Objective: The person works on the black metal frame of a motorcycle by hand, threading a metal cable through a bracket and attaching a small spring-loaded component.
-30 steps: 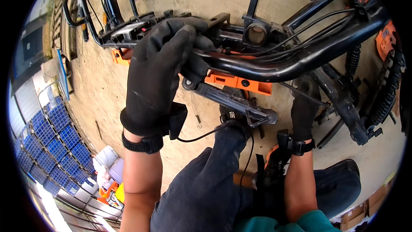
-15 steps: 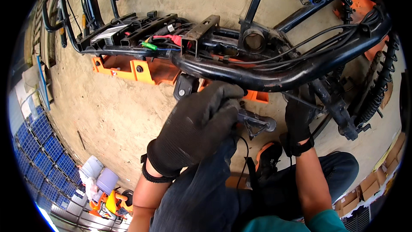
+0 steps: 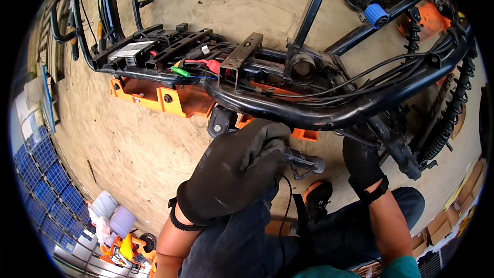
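Observation:
The black tubular frame (image 3: 329,115) of a small vehicle stretches across in front of me. My left hand (image 3: 234,167), in a black work glove, is closed just below its lower tube, beside a black bolted bracket (image 3: 222,121). A black metal lever-like part (image 3: 309,163) sticks out to the right from behind its fingers; whether they grip it is hidden. My right hand (image 3: 362,162), gloved too, reaches up under the bend of the tube. Its fingers are out of sight behind the frame and a thin black rod (image 3: 357,138).
Orange panels (image 3: 149,99) show beneath the frame. Cables with red and green connectors (image 3: 180,71) lie on it. A coil-spring shock absorber (image 3: 453,113) stands at right, below a blue knob-like part (image 3: 376,15). Blue crates (image 3: 46,185) are at left, cardboard (image 3: 442,221) at lower right.
The whole view has shifted slightly, so the frame sits lower in the picture. Both hands keep nearly the same places at the frame; my right wrist has turned a little.

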A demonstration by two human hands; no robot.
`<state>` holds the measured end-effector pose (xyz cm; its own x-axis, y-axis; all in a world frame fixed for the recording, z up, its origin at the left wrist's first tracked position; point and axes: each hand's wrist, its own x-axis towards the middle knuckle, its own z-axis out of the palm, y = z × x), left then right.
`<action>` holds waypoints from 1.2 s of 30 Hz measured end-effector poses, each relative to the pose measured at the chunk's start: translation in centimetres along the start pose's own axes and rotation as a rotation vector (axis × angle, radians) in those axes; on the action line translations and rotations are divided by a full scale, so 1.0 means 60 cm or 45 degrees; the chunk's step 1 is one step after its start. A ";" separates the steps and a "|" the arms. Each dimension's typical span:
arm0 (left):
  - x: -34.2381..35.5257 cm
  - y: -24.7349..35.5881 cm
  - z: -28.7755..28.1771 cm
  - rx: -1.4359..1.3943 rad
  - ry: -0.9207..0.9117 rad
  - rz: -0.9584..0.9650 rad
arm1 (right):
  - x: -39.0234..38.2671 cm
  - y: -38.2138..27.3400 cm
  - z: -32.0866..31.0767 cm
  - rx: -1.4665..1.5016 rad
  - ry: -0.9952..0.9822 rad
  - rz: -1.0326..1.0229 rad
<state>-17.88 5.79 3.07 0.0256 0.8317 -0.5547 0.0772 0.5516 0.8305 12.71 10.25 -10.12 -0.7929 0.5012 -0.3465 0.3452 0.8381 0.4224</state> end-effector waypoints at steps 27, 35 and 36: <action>-0.014 -0.040 -0.013 0.005 -0.369 0.141 | 0.044 -0.004 -0.045 1.189 0.331 0.408; -0.043 -0.159 -0.016 -0.171 -0.642 -0.146 | 0.021 -0.011 -0.007 0.921 0.335 0.329; -0.045 -0.185 -0.008 -0.167 -0.614 -0.095 | 0.016 -0.006 -0.011 0.982 0.356 0.331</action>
<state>-19.28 -2.58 -4.64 0.4850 0.6825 -0.5468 -0.0287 0.6373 0.7701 11.51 10.27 -10.06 -0.7007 0.7112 -0.0560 0.6976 0.6667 -0.2624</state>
